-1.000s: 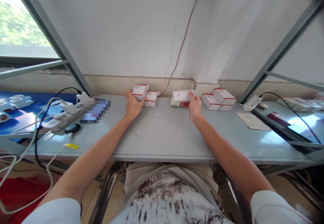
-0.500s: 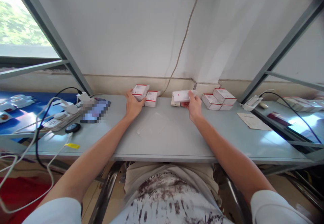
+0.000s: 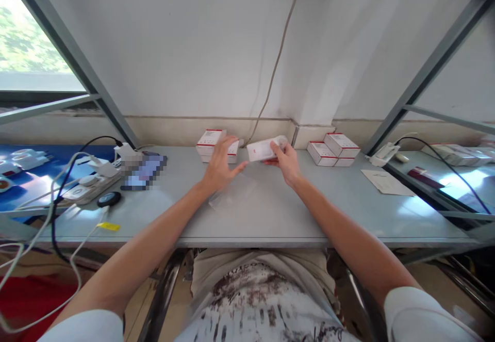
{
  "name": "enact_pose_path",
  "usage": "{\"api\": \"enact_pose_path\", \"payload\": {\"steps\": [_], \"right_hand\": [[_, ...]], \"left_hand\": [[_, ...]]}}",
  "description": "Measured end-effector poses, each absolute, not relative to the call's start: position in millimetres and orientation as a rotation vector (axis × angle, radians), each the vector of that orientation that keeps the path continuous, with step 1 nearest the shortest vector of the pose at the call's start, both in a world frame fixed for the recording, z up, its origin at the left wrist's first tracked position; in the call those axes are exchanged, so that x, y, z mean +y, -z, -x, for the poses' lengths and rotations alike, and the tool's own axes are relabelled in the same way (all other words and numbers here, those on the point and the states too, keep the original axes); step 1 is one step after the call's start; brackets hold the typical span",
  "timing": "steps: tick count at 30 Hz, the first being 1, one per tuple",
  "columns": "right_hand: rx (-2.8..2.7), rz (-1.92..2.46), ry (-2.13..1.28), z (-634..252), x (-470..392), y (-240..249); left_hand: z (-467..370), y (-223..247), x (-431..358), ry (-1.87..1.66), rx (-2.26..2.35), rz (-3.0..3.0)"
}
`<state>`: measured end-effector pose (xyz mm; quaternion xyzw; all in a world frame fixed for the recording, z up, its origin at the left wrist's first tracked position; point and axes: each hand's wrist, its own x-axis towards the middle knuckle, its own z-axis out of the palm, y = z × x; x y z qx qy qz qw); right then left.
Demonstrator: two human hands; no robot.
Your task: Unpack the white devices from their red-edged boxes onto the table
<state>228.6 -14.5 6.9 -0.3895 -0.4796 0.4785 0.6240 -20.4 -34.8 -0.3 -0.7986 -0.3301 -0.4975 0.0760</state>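
Observation:
My right hand [image 3: 288,162] is closed on a flat white oblong item with a small red mark [image 3: 263,150], held just above the desk; its exact kind does not show. My left hand [image 3: 222,169] is open, fingers spread, its thumb tip close to the left end of that white item. Behind the left hand stand several small white cartons with red edges [image 3: 209,141], partly covered by the fingers. A clear plastic sheet or bag [image 3: 228,195] lies flat on the desk below the left hand.
Several white-and-red cartons [image 3: 334,148] are stacked at the right by the wall. A paper sheet [image 3: 386,182] lies near the right frame post. On the left are a phone [image 3: 143,173], a power strip [image 3: 91,183], a black round device [image 3: 110,198] and loose cables.
My left hand has let go of the carton and moved right, toward the white item. My right hand has brought that item left and tilted it. The left cartons now sit stacked.

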Motion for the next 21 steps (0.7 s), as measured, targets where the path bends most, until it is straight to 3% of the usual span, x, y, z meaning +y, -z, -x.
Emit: {"api": "enact_pose_path", "payload": {"steps": [6,13,21], "right_hand": [[-1.373,0.754,-1.264,-212.4,-34.6,-11.6],[-1.425,0.740,-1.282,-209.5,-36.9,-9.3],[-1.407,0.862,-1.098,-221.2,-16.8,-1.9]], "left_hand": [[5.3,9.3,-40.5,1.229,-0.878,2.536],[12.0,9.6,-38.5,1.213,-0.997,2.517],[13.0,7.7,-41.5,1.211,-1.065,2.503]]}}
